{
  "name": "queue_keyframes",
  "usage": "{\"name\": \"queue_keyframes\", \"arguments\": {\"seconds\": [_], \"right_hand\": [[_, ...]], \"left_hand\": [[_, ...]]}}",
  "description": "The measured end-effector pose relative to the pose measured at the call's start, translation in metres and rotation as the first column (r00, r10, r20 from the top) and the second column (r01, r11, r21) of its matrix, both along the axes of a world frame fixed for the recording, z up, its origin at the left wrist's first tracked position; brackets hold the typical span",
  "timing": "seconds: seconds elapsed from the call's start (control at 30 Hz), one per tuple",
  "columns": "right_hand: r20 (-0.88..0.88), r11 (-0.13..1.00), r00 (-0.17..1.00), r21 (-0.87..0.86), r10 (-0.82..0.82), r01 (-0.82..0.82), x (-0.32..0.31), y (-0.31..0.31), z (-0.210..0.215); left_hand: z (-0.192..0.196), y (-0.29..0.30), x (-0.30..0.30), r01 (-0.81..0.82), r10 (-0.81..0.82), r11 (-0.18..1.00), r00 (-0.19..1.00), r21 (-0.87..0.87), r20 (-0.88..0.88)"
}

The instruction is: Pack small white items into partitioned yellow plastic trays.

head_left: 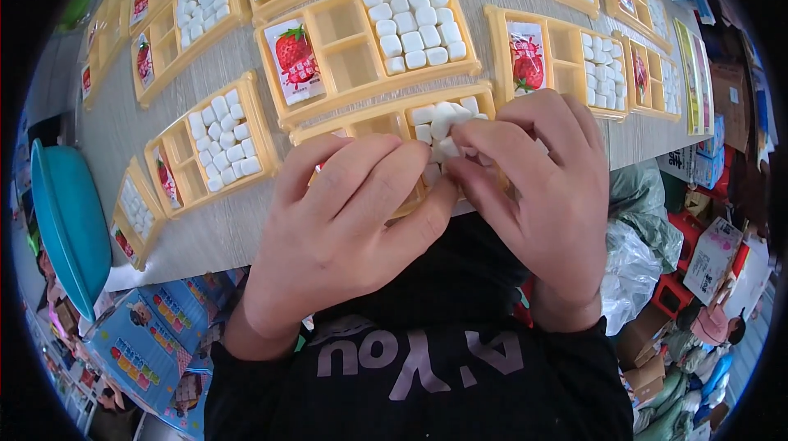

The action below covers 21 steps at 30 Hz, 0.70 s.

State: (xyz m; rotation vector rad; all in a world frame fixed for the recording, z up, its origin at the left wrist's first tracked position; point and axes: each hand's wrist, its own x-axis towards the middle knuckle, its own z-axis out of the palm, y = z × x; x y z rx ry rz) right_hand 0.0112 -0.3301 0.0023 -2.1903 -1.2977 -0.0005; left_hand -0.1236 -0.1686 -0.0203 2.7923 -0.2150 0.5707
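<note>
A yellow plastic tray (386, 122) with compartments lies at the near edge of the table, mostly covered by my hands. My left hand (345, 211) rests over its left and middle part, thumb pointing right. My right hand (538, 186) bends over its right compartment, fingertips pinching among the white square candies (439, 117) heaped there. Whether a candy is held between the fingers cannot be told for sure. A red strawberry packet in this tray is almost fully hidden under my left hand.
Several more yellow trays (369, 39) with white candies and strawberry packets (294, 59) cover the grey wood-grain table (123, 129). A teal bowl (70, 215) sits at the left edge. Blue boxes (152, 334) lie lower left; bags and cartons (710, 256) crowd the right.
</note>
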Motion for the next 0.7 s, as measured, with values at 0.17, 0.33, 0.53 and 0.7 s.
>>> {"name": "queue_keyframes", "arguments": {"seconds": [0.17,0.33,0.53,0.7], "right_hand": [[0.055,1.0,0.999,0.005,-0.003,0.003,0.002,0.003,-0.002],[0.047,0.998,0.999,0.054,-0.021,0.018,0.002,0.0,0.004],[-0.092,0.99,0.985,-0.004,-0.143,0.143,-0.017,-0.02,0.019],[-0.073,0.986,0.983,0.002,-0.168,0.169,-0.021,-0.01,0.004]], "left_hand": [[0.003,0.002,0.0,0.006,-0.007,1.0,1.0,-0.013,-0.015],[0.003,0.002,0.001,-0.001,0.0,0.999,1.0,-0.046,-0.014],[0.003,0.003,0.001,0.015,-0.016,0.998,1.0,-0.054,-0.022],[0.003,0.005,0.001,0.023,-0.024,0.998,0.999,-0.051,-0.024]]}}
